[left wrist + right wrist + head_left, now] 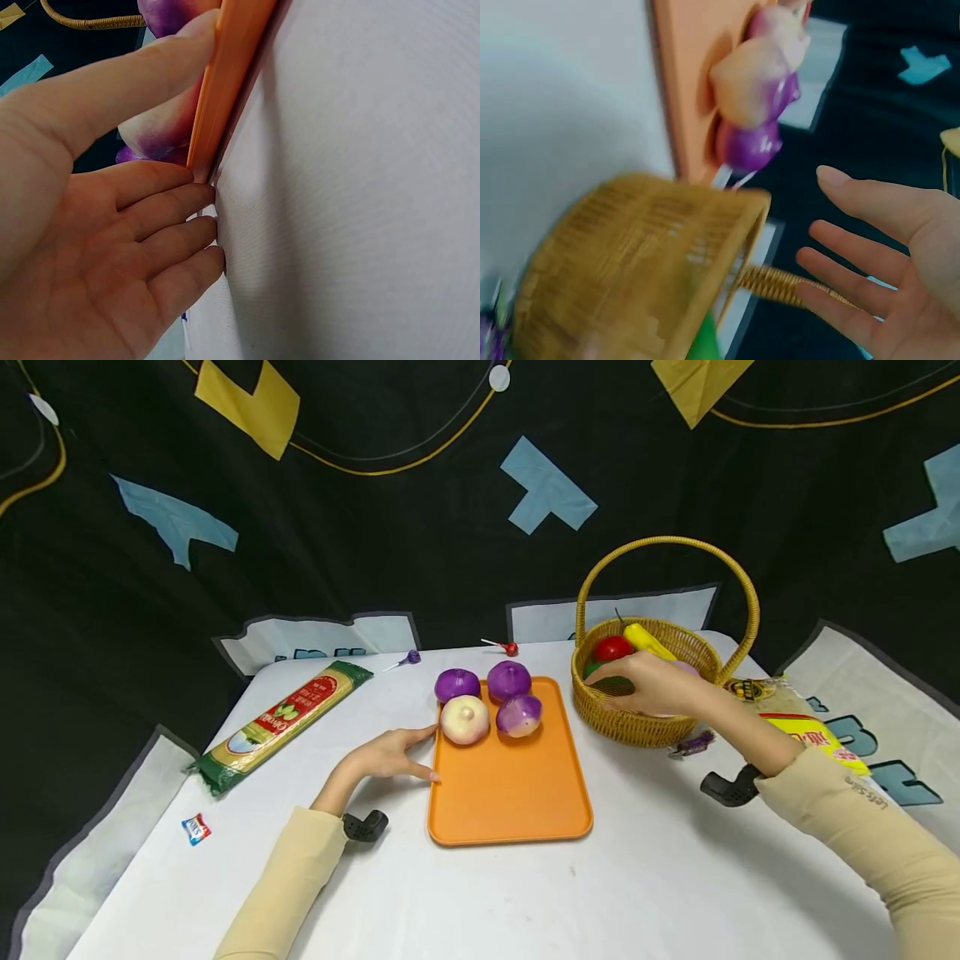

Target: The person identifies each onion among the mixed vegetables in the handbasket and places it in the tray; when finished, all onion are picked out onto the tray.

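Note:
My left hand (386, 753) touches the left edge of an orange tray (510, 802), thumb on the rim (217, 82) and straight fingers against its side. On the tray's far half sit several purple-and-white onions, among them a pale one (465, 720) and a purple one (509, 681). Over the wicker basket (622, 727), my right hand (652, 681) reaches with fingers spread and nothing between them. Inside the basket lie a red tomato (612, 648), a yellow chili pepper (648, 641) and something green (705, 341), partly hidden by the hand and the basket wall.
A long green-and-gold packet (285, 722) lies at the left, near a small wrapped candy (196, 829). Purple (412, 657) and red (511, 649) lollipops lie along the back edge. Right of the basket are a purple-wrapped item (693, 743) and a yellow bag (813, 735). The basket's tall handle (667, 540) arches up.

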Demonstrator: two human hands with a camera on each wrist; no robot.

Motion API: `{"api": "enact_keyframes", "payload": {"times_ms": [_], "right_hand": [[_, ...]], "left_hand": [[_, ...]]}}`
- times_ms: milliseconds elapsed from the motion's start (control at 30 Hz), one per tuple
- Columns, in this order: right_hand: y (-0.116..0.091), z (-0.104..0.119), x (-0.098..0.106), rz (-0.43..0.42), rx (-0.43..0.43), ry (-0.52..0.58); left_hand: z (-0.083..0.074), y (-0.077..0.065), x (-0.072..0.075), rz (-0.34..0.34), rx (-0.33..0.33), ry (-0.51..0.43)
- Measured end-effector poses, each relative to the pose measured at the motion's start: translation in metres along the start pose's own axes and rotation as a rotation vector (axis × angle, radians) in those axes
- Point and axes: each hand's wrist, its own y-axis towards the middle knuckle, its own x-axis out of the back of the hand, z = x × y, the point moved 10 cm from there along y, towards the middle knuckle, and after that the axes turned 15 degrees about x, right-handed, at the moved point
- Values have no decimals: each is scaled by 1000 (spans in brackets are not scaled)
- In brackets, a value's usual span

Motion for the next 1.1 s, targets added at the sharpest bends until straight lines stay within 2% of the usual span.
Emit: {"api": "enact_keyframes", "payload": {"times_ms": [167, 300, 500, 733, 1100], "right_hand": [[-23, -19, -2, 87, -36, 9], [-35, -29, 4, 88, -40, 0], [-51, -45, 13, 95, -94, 0], [-58, -55, 12, 136, -101, 16], [-54, -73, -9, 232, -121, 46]], "left_hand": [[1, -2, 0, 0, 0, 11], [0, -4, 3, -11, -12, 11], [-4, -4, 5, -8, -23, 10], [-3, -2, 5, -8, -9, 17], [-1, 0, 0, -7, -22, 7]]}}
